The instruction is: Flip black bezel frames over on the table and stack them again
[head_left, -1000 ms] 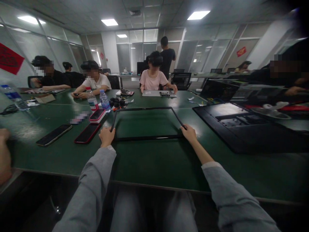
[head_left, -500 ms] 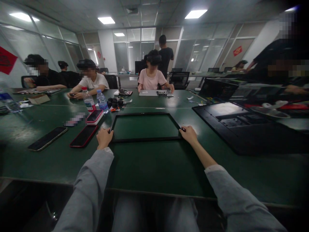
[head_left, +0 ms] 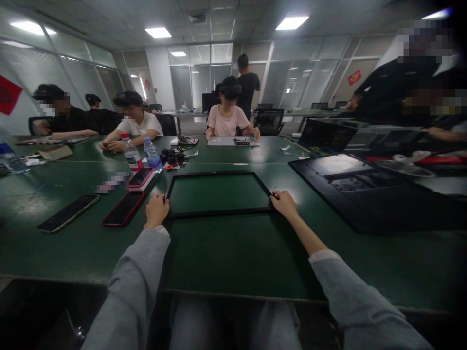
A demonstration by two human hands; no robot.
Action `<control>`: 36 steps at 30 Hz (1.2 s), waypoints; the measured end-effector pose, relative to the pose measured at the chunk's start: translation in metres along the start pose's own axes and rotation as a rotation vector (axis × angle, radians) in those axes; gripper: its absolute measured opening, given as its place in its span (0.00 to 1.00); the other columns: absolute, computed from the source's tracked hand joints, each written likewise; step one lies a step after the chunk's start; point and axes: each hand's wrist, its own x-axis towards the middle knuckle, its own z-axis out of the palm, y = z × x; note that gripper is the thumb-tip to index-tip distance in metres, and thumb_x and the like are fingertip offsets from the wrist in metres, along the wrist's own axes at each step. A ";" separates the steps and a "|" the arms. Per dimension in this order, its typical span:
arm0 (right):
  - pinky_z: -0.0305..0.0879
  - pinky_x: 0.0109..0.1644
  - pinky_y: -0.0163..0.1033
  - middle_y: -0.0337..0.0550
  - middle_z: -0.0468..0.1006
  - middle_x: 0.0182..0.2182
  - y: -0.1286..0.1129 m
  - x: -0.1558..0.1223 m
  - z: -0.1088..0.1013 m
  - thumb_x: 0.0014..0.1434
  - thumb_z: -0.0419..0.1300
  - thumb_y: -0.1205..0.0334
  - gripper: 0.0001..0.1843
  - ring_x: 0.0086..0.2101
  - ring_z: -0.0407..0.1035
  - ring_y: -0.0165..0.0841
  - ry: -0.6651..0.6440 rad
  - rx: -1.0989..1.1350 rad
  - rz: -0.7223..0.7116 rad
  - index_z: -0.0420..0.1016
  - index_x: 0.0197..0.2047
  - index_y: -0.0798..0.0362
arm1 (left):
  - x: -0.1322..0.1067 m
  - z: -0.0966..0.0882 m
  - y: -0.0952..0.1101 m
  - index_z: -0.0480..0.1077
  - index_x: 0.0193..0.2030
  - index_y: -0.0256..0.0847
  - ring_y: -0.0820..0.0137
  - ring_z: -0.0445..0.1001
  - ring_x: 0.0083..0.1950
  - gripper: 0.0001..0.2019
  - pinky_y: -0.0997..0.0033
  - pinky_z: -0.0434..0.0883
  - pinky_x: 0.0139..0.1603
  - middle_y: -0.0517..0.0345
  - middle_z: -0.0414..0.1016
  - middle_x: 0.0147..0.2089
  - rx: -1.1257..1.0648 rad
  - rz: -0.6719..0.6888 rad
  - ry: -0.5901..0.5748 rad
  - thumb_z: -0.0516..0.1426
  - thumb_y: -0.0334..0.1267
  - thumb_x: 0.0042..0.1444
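Note:
A thin black rectangular frame (head_left: 219, 212), like a screen bezel, is held in front of me over the green table (head_left: 233, 257). My left hand (head_left: 156, 211) is closed around its left side, and my right hand (head_left: 284, 204) grips the right side. Green tabletop shows through the frame's opening. Whether its far edge touches the table, I cannot tell. Just left of my left hand lies a phone with a red edge (head_left: 124, 209). To the right of my right hand rests a large black panel (head_left: 350, 189) with a recessed middle.
Another phone (head_left: 68, 213) lies further left. A pink-edged phone (head_left: 141, 178) sits by two plastic bottles (head_left: 152, 154). Dark small parts (head_left: 173, 156) are heaped beyond the frame. Across the table, a person in pink (head_left: 229, 119) works at a grey panel. Other people sit at the left.
The view has shifted slightly, so the table items appear a little further left. Both hands keep their hold on the frame, which has hardly moved.

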 end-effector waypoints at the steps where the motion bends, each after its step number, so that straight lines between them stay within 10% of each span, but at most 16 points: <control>1: 0.65 0.56 0.44 0.58 0.76 0.48 0.000 0.000 0.000 0.66 0.53 0.58 0.24 0.49 0.71 0.43 -0.001 -0.003 -0.003 0.77 0.59 0.60 | 0.000 -0.001 0.001 0.73 0.59 0.38 0.55 0.73 0.58 0.20 0.60 0.71 0.53 0.40 0.72 0.57 -0.006 0.004 0.002 0.50 0.42 0.66; 36: 0.66 0.53 0.45 0.57 0.75 0.46 0.002 0.000 0.003 0.66 0.52 0.57 0.24 0.46 0.70 0.43 0.027 0.015 -0.009 0.77 0.58 0.59 | -0.003 0.000 0.001 0.72 0.58 0.38 0.56 0.74 0.56 0.19 0.60 0.72 0.53 0.41 0.70 0.57 -0.091 0.012 0.055 0.50 0.41 0.66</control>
